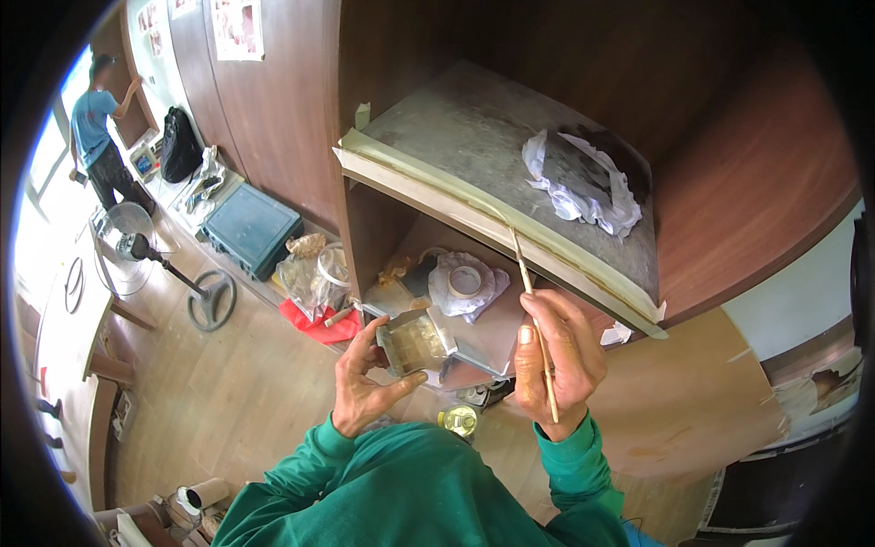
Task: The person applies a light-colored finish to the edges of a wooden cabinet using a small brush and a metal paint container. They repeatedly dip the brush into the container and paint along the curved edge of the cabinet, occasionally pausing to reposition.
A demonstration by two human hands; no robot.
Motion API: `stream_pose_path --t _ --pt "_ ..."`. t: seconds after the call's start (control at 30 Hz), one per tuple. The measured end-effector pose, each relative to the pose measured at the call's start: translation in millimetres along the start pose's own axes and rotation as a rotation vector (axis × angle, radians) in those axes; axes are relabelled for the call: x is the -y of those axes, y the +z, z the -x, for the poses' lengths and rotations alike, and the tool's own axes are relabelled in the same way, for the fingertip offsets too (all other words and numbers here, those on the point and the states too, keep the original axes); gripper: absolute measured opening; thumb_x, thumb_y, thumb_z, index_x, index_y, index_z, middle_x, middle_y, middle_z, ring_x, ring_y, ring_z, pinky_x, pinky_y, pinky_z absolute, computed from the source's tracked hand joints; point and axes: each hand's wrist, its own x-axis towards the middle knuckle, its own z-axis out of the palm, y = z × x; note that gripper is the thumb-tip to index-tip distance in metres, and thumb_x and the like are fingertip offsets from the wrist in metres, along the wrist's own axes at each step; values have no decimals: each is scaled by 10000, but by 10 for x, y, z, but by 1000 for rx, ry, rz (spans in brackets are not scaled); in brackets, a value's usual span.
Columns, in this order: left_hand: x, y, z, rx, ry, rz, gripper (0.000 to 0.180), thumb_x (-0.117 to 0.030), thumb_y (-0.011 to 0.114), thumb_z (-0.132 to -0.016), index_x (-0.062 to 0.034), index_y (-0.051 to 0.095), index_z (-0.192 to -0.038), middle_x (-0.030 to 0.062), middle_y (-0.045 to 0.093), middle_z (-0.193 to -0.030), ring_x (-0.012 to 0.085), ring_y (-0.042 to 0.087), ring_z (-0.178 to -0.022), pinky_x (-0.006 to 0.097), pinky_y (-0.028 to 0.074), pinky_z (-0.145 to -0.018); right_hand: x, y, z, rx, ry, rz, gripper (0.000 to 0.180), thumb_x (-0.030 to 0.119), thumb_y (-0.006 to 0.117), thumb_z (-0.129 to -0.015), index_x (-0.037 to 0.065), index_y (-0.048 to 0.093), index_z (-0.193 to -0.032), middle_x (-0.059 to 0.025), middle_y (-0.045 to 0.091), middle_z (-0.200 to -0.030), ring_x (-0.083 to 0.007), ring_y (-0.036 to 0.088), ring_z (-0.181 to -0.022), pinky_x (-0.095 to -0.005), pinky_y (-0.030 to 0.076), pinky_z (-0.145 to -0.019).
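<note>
My right hand (561,360) pinches the wooden handle of a thin paintbrush (534,305). The brush's tip points up at the taped front edge of a grey shelf top (437,118); whether it touches cannot be made out. Pale masking tape (410,180) runs along that edge. In my left hand (369,378) is a small square container (415,343), tilted, its inside brownish and smeared. It is held below the shelf edge, left of the brush. A crumpled white cloth (588,196) lies on the shelf top.
On the lower shelf lie a roll of tape (465,281) and another white cloth (497,283). A teal case (252,228), plastic bags (310,273) and a red cloth (314,321) are to the left. Further off, a fan (137,246) stands near another person (96,128). A yellowish jar (458,420) is below my hands.
</note>
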Motion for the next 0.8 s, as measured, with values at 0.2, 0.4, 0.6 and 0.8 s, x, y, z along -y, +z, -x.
stream_pose_path --t 0.2,0.4,0.6,0.8 --pt "15 -2 10 8 -13 -4 891 -83 911 -624 2 495 -1408 63 681 -929 121 629 -778 295 552 -743 54 47 -41 16 -15 -3 287 10 633 -832 -69 685 -1102 -214 673 -1010 -327 671 -837 -389 557 -735" --pt "42 -7 -8 -4 -7 1 893 -94 917 -619 -1 501 -1404 65 677 -923 122 630 -774 294 550 -739 -3 -39 46 11 23 38 286 8 637 -831 -65 689 -1102 -215 672 -1022 -331 673 -842 -392 558 -738" --pt "28 -18 -19 22 2 -29 885 -97 918 -625 -4 501 -1400 86 692 -942 133 655 -788 304 563 -747 58 -67 27 8 27 15 276 9 638 -835 -65 689 -1096 -212 672 -1023 -331 676 -841 -394 559 -737" --pt "-48 -5 -51 34 17 -31 882 -100 920 -633 -3 497 -1401 87 700 -952 137 668 -808 312 570 -761 21 -27 20 11 25 24 298 -8 638 -810 -70 687 -1098 -210 670 -1015 -330 677 -841 -395 558 -736"
